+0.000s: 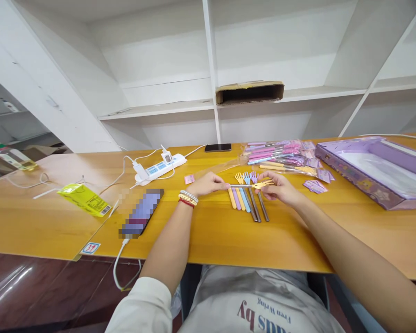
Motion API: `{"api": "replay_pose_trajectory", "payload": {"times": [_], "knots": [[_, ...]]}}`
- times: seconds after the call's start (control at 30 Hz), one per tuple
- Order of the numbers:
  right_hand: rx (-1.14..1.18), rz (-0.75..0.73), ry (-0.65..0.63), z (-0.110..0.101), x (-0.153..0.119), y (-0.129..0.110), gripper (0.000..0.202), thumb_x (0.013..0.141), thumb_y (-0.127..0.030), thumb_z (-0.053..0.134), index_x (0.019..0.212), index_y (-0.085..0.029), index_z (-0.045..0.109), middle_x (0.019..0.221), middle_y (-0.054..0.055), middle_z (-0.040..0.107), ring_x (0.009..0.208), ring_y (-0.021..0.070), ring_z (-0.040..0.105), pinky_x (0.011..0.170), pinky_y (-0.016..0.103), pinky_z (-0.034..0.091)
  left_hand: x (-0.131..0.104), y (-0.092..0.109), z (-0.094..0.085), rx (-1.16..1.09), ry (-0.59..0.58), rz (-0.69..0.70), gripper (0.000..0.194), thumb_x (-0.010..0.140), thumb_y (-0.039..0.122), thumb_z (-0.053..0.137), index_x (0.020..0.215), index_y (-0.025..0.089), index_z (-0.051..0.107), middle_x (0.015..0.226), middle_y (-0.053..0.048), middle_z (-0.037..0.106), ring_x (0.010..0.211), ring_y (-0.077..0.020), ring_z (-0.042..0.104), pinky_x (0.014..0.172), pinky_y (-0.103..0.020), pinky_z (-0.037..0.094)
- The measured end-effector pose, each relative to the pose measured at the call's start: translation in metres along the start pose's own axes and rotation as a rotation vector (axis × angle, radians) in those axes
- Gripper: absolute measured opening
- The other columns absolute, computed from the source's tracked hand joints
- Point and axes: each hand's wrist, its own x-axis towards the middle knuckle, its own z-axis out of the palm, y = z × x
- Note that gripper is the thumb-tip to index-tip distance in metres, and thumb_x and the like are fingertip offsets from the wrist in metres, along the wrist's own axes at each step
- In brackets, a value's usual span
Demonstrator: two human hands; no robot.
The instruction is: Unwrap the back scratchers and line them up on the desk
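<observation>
Likely phone point(143, 212) — pixelated, purple tray point(360, 179) cropped

Shirt point(225, 298): pale grey, creased across the front. Print point(263, 319): 1 small line, "Fren Wring", plus 1 larger line ending in "by", letters running from dark blue to reddish brown. Left sleeve point(145, 305): short, white, loose. Left wrist point(195, 190): 3 bands, namely grey coil point(189, 193), cream coil point(187, 198), thin red cord point(186, 203).

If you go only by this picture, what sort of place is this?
Probably a workroom for small goods: a wooden table bears a pile of bagged items and an open purple box, with white shelving behind.
</observation>
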Motion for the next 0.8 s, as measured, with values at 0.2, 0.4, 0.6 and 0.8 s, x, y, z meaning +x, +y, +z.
{"api": "replay_pose_trajectory", "payload": {"times": [0.2, 0.4, 0.6, 0.8], "knots": [[0.321, -0.102, 0.199, 0.003, 0.005, 0.0, 0.048, 0.068, -0.062, 0.058, 0.091, -0.021, 0.05, 0.064, 0.001, 0.062, 0.038, 0.0091, 0.043, 0.035, 0.022, 0.024, 0.013, 0.004, 0.031, -0.103, 0.076, 0.099, 0.051, 0.08, 0.06, 0.043, 0.06, 0.014, 0.05, 0.053, 0.004, 0.044, 0.048, -0.0063, 0.039, 0.047, -0.02, 0.029], [0.187, -0.091, 0.218, 0.017, 0.006, 0.008, 0.042, 0.065, -0.054, 0.068, 0.081, -0.019, 0.054, 0.054, -0.002, 0.055, 0.039, 0.0072, 0.042, 0.036, 0.02, 0.026, 0.017, 0.028, 0.074, -0.145, 0.047, 0.083, 0.043, 0.087, 0.055, 0.034, 0.073, 0.016, 0.048, 0.053, 0.002, 0.056, 0.043, -0.0094, 0.054, 0.043, -0.019, 0.036], [0.105, -0.049, 0.143, 0.021, 0.008, 0.018, 0.032, 0.073, -0.046, 0.065, 0.077, -0.017, 0.051, 0.049, -0.004, 0.053, 0.038, 0.0067, 0.043, 0.036, 0.019, 0.027, 0.011, 0.03, 0.071, 0.181, 0.04, 0.272, 0.047, 0.088, 0.047, 0.037, 0.055, 0.016, 0.05, 0.052, 0.0, 0.059, 0.049, -0.0074, 0.052, 0.053, -0.019, 0.037], [0.178, -0.048, 0.09, 0.018, 0.007, 0.018, 0.032, 0.07, -0.041, 0.07, 0.085, -0.017, 0.054, 0.054, -0.003, 0.055, 0.042, 0.0072, 0.047, 0.037, 0.018, 0.028, 0.012, 0.029, 0.078, 0.392, 0.202, 0.405, 0.045, 0.085, 0.044, 0.045, 0.049, 0.016, 0.044, 0.046, 0.002, 0.049, 0.046, -0.0065, 0.042, 0.054, -0.021, 0.032]]}}
